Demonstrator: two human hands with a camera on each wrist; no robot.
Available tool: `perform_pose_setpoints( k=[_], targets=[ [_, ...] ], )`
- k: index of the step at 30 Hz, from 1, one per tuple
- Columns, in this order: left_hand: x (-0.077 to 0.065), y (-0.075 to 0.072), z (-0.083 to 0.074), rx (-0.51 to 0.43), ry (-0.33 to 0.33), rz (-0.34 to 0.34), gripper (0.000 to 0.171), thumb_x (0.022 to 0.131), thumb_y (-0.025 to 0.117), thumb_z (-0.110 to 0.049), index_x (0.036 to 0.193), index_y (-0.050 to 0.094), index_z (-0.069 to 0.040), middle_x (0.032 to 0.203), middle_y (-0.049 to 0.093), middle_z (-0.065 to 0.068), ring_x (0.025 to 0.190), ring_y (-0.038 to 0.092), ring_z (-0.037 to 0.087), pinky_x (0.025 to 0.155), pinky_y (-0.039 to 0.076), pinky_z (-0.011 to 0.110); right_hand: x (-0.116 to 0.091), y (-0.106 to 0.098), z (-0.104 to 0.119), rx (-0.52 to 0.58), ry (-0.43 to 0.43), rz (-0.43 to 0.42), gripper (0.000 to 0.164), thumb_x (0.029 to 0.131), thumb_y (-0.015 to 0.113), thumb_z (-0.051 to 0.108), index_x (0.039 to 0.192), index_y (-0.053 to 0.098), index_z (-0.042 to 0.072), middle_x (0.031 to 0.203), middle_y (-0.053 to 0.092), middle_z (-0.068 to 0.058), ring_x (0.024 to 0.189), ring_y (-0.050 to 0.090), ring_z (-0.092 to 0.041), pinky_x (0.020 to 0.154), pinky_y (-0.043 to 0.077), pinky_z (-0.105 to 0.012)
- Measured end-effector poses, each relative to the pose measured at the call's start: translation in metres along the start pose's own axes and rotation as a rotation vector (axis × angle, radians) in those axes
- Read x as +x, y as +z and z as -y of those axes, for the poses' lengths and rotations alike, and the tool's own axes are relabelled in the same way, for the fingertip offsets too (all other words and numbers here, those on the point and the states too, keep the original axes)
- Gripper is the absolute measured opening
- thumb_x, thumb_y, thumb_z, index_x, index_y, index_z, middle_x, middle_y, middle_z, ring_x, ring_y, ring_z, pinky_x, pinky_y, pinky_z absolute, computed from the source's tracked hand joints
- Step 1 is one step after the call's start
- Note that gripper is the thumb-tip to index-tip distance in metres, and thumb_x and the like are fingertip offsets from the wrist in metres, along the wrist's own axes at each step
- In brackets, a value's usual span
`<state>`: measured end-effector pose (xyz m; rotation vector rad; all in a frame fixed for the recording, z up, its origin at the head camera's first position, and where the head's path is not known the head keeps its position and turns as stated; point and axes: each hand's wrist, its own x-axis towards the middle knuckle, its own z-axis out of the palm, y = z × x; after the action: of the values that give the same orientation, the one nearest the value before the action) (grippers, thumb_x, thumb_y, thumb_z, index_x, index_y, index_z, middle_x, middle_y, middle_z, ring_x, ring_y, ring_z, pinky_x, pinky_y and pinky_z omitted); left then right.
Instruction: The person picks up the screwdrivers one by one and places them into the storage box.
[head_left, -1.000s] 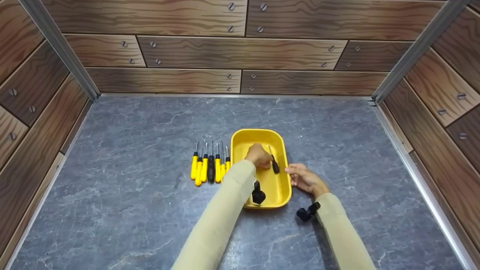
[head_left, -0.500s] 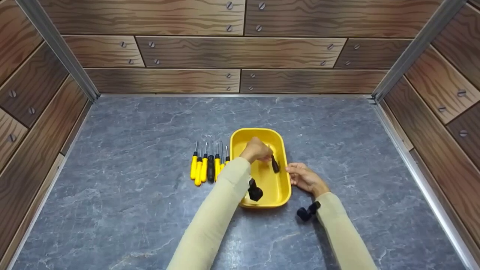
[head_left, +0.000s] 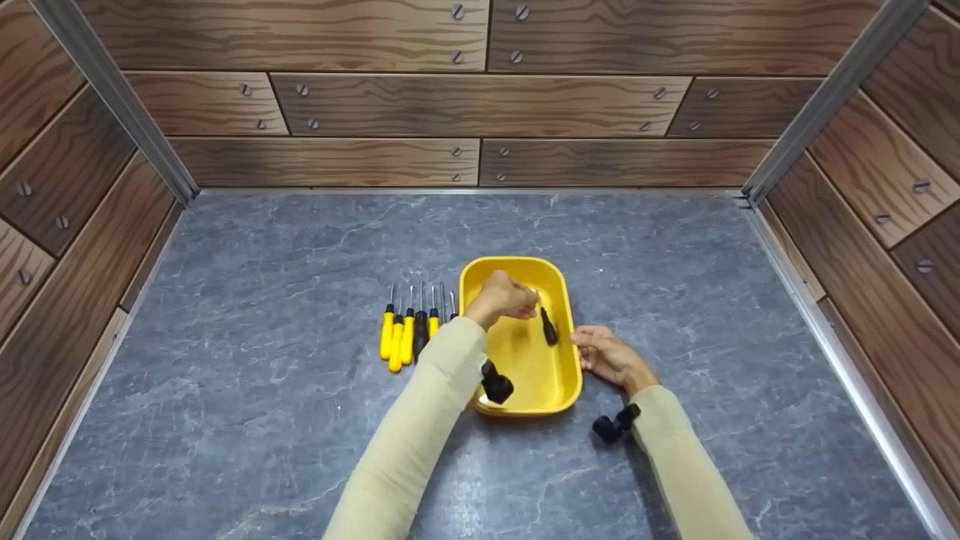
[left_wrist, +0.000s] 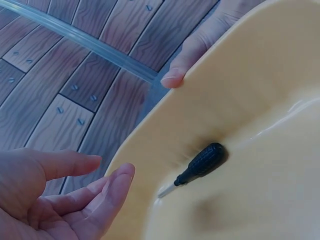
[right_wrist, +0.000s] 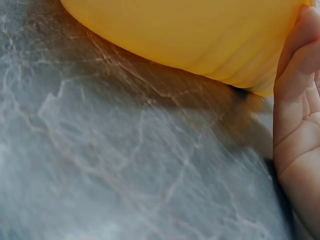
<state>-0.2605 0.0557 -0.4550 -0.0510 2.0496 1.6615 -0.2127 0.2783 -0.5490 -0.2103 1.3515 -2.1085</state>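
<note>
A small screwdriver point(head_left: 550, 328) with a black handle lies in the yellow bin point(head_left: 536, 382), along its right wall. Over the bin's far half is my left hand point(head_left: 504, 296), thumb and fingers apart with nothing between them; the left wrist view shows the black screwdriver point(left_wrist: 202, 162) beyond the fingertips. From outside, my right hand point(head_left: 611, 355) touches the bin's right rim with its fingertips. Only the edge of that right hand point(right_wrist: 300, 110) shows in the right wrist view, beside the bin's outer wall point(right_wrist: 200, 40).
Left of the bin stands a row of several screwdrivers point(head_left: 407, 337), mostly yellow-handled, one black; my left sleeve point(head_left: 420, 420) covers part of it. Wood-patterned walls point(head_left: 480, 105) border the grey marbled table point(head_left: 262, 315) at the back and sides.
My left hand has drawn back to the left, away from the black screwdriver, which stays in the bin. Its sleeve now covers more of the row. The right hand has stayed put.
</note>
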Motion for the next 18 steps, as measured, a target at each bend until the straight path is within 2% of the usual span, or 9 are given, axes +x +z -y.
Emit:
perform_pose_setpoints(
  k=[4, 5, 8, 13, 18],
  targets=[
    [-0.003, -0.006, 0.003, -0.022, 0.025, 0.007, 0.014, 0.084, 0.062, 0.001, 0.092, 0.067, 0.01, 0.093, 0.073, 0.027, 0.057, 0.067, 0.014, 0.073, 0.064, 0.029, 0.001, 0.0, -0.002, 0.006, -0.017, 0.011, 0.034, 0.101, 0.041, 0.003, 0.081, 0.067, 0.013, 0.068, 0.069, 0.007, 0.052, 0.058, -0.001, 0.049, 0.047, -0.01],
    [-0.011, -0.009, -0.003, -0.015, 0.012, 0.005, 0.018, 0.086, 0.059, 0.002, 0.099, 0.066, 0.012, 0.101, 0.07, 0.03, 0.059, 0.067, 0.013, 0.078, 0.064, 0.031, 0.0, -0.001, -0.002, 0.005, -0.021, 0.009, 0.033, 0.1, 0.042, 0.004, 0.081, 0.066, 0.013, 0.068, 0.069, 0.007, 0.052, 0.058, -0.001, 0.049, 0.047, -0.01],
    [-0.015, -0.013, -0.002, -0.038, 0.021, 0.018, 0.024, 0.087, 0.058, 0.002, 0.106, 0.064, 0.015, 0.111, 0.066, 0.035, 0.055, 0.062, 0.01, 0.075, 0.063, 0.028, 0.0, -0.002, -0.002, -0.003, -0.02, -0.005, 0.029, 0.1, 0.045, 0.006, 0.081, 0.066, 0.013, 0.067, 0.068, 0.007, 0.052, 0.058, -0.001, 0.048, 0.047, -0.01],
    [-0.019, -0.02, 0.002, -0.071, 0.025, 0.034, 0.027, 0.09, 0.058, 0.0, 0.112, 0.062, 0.016, 0.115, 0.064, 0.035, 0.057, 0.062, 0.008, 0.071, 0.063, 0.024, -0.001, -0.002, -0.002, -0.003, -0.011, -0.006, 0.03, 0.1, 0.044, 0.005, 0.081, 0.066, 0.013, 0.067, 0.068, 0.007, 0.052, 0.058, -0.001, 0.048, 0.046, -0.01],
    [-0.025, -0.028, 0.006, -0.072, 0.033, 0.035, 0.027, 0.093, 0.058, -0.003, 0.113, 0.062, 0.014, 0.115, 0.065, 0.033, 0.061, 0.064, 0.008, 0.073, 0.063, 0.024, 0.0, -0.001, -0.002, -0.001, -0.024, 0.003, 0.033, 0.1, 0.042, 0.004, 0.08, 0.066, 0.013, 0.066, 0.068, 0.007, 0.051, 0.058, -0.001, 0.048, 0.046, -0.01]
  ],
)
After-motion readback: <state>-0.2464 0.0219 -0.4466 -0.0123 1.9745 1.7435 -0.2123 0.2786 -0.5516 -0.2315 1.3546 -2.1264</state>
